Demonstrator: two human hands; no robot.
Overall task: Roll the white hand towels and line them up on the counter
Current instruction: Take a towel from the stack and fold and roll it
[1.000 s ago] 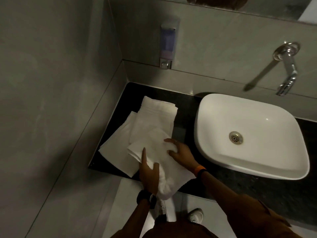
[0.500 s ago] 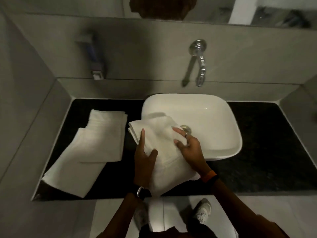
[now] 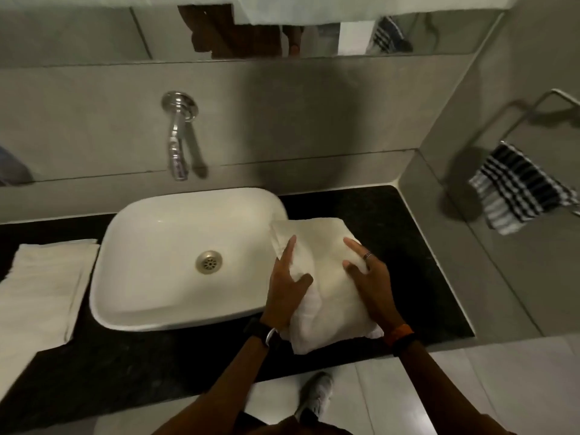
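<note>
A folded white hand towel [image 3: 326, 290] is held over the black counter [image 3: 417, 262] just right of the sink. My left hand [image 3: 287, 291] grips its left edge, thumb on top. My right hand [image 3: 370, 277] holds its right side, fingers spread over the cloth. The towel's far corner overlaps the sink's right rim. More white towels [image 3: 44, 284] lie flat and unrolled on the counter left of the sink.
A white basin [image 3: 175, 255] sits mid-counter under a chrome wall tap [image 3: 179, 142]. A striped towel [image 3: 521, 186] hangs from a rail on the right wall. Grey walls close in the counter at back and right. A mirror runs above. My shoe [image 3: 317, 397] shows below.
Both hands lifted one towel off the stack at the left and carried it rightward over the basin to the counter's right side. The other towels stayed in place.
</note>
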